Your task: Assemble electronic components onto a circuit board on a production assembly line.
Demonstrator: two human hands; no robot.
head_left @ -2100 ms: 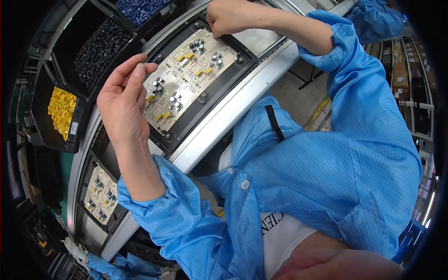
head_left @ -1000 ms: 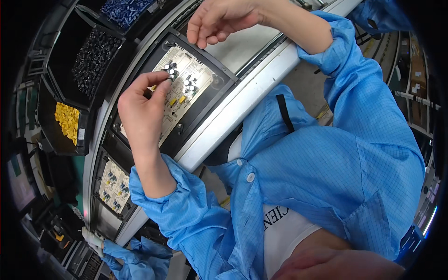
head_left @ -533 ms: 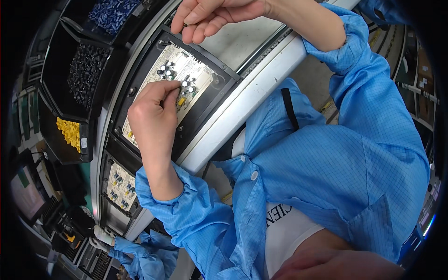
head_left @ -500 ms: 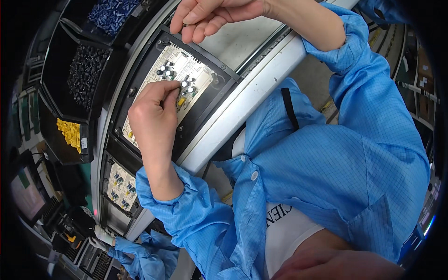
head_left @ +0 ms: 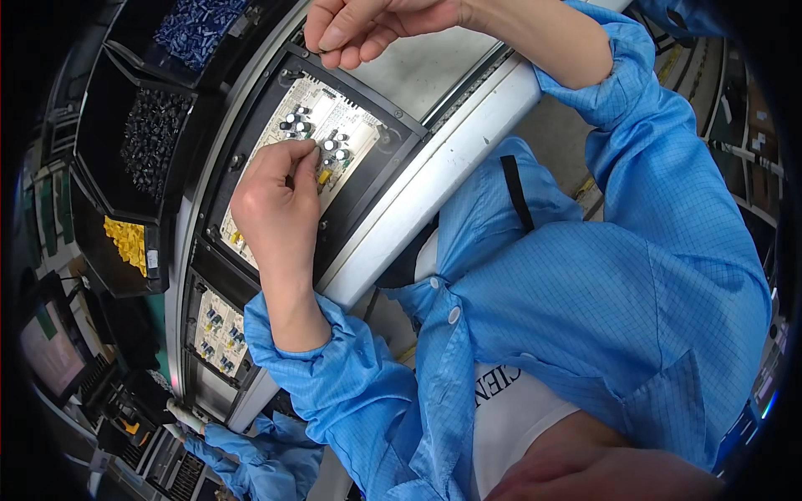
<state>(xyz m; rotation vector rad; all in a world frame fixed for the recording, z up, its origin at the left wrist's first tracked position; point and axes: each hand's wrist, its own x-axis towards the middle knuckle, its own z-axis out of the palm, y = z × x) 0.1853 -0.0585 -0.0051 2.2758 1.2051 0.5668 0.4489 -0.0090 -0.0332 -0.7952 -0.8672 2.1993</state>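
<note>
Silver rail runs slantwise across the view, and beyond it black bins stand in a row, with blue bits at the top, black bits below them and yellow bits lowest. Beside the rail a black tray bears a pale board, lying flat within its edges, partly hidden by the left hand. That hand reaches over the board, thumb and forefinger drawn close at the tips, just beside a group of white-topped caps; I cannot tell whether a part is pinched between them. Near the fingertips sits a yellow block. The right hand hangs over the tray's upper corner, fingers curled and thumb lying near the forefinger; whether it holds anything is unclear. Further down the line another board lies in its own tray, and past that a co-worker's blue sleeve shows, with a screen at far left
</note>
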